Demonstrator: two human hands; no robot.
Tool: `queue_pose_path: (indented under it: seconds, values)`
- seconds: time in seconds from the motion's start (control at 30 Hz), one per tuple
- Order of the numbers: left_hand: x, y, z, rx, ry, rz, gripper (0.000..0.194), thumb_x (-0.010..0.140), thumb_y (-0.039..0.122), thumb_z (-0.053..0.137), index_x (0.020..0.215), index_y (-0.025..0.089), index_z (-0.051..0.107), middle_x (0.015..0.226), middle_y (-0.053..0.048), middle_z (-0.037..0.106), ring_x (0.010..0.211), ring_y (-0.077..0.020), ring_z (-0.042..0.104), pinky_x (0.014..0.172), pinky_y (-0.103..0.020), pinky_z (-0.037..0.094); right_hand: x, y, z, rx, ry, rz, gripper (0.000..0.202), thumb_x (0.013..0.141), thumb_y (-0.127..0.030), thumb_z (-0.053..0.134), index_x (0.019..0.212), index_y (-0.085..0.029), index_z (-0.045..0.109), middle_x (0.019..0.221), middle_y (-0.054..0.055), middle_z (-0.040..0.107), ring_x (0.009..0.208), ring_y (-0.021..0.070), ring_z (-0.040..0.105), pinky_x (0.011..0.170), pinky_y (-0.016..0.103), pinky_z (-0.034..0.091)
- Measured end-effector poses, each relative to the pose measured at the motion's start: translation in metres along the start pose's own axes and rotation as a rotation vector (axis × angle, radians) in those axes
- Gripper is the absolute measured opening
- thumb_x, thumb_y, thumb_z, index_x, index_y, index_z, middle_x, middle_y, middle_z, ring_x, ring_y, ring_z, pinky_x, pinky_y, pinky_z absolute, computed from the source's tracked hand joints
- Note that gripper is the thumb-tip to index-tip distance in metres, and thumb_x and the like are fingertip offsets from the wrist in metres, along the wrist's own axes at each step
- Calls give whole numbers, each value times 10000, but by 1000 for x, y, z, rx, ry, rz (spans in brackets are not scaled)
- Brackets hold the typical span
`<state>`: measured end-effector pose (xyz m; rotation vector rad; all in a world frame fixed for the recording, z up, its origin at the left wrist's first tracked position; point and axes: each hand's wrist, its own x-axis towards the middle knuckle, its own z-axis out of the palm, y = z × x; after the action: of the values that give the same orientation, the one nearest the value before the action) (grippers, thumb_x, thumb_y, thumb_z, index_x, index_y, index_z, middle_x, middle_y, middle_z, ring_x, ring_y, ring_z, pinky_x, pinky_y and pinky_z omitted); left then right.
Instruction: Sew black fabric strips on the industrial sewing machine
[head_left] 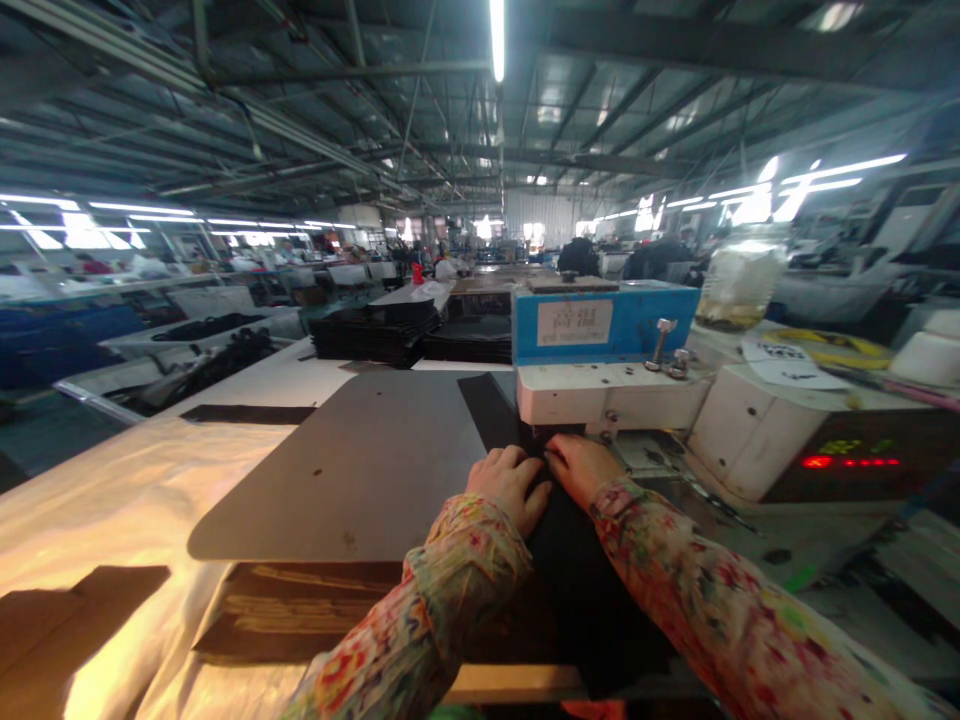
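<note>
A long black strip of sheet material (581, 575) runs from the far side of a grey metal plate (352, 470), under both hands, and hangs down over the near edge. My left hand (510, 485) is curled over the strip, holding it at the plate's right edge, thumb toward the right. Just in front of the white machine head (600, 395), my right hand (581, 465) is closed with bent fingers on the strip's edge. The fingertips of both hands are close together, and the exact grip beneath them is partly hidden.
A blue block (637, 305) with a paper label tops the machine. Right of it are a control box (810, 440) with lit digits and a glass jar (739, 280). Stacks of black sheets (375, 335) lie behind; brown cardboard (300, 610) sits below the plate.
</note>
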<state>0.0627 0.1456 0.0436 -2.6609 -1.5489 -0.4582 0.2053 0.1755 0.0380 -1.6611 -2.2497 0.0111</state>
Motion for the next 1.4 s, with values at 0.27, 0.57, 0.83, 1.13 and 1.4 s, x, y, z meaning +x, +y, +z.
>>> queue_pose_path:
  seconds: [0.27,0.57,0.83,1.13,1.4]
  values:
    - [0,-2,2,-3,20,10,299,794,412,363,1029,283,496,987,-14,494,930,-201,431,757,-352,398,-1,-2,-2,2,4,-8,147,794,-203,425,870,-183,549,842,41,602,791,140,552,653,206,357]
    - [2,-4,7,-7,51,24,287,785,412,379,999,277,514,974,-9,503,910,-196,441,762,-346,403,0,-1,0,-1,9,-9,141,789,-207,430,850,-182,555,836,39,603,787,146,552,652,209,360]
    - [1,-4,6,-11,50,20,290,785,415,377,997,276,518,970,-14,503,913,-194,441,770,-341,400,1,1,2,-9,15,-14,138,786,-202,429,851,-182,550,827,38,601,775,147,553,643,214,358]
    - [1,-3,6,-3,56,23,288,784,412,378,996,275,517,965,-15,506,908,-198,442,754,-346,401,-1,-1,0,-26,8,-6,147,797,-206,415,854,-182,547,832,38,597,779,142,548,642,213,351]
    - [1,-3,7,-8,59,23,281,784,407,382,992,275,517,965,-11,508,904,-197,446,757,-346,403,0,-1,-1,-38,-1,-7,148,802,-205,408,858,-178,543,843,40,594,784,139,544,638,209,348]
